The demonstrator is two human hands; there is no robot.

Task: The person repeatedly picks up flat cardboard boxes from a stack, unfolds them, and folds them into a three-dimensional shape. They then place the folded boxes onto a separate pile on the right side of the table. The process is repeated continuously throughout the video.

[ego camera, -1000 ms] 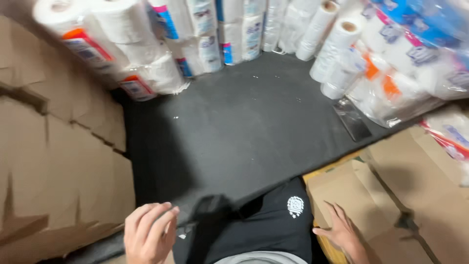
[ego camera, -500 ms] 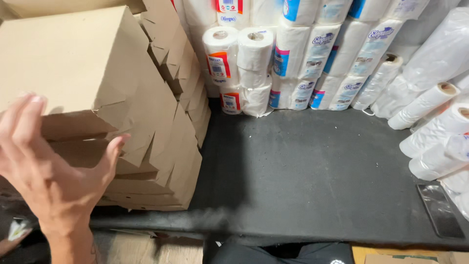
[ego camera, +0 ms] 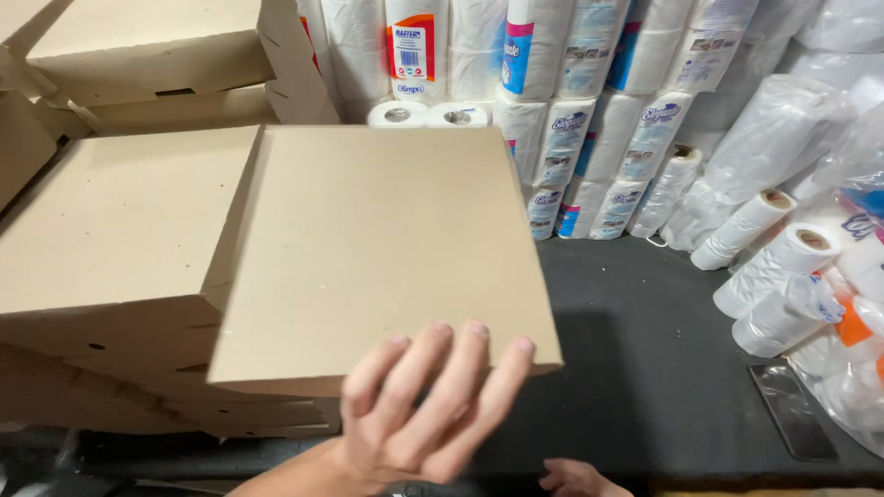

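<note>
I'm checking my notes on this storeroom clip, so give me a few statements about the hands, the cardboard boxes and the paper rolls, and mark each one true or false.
1. The left hand touches the near edge of a flat brown cardboard box. True.
2. That box is red and stands upright on the floor. False: it is plain brown and held nearly flat, beside the stack of flat boxes.
3. Wrapped packs of paper rolls stand behind the box. True.
4. The right hand grips a paper roll. False: only its fingers show at the bottom edge, holding nothing visible.
5. A dark phone lies on the black surface at right. True.
</note>
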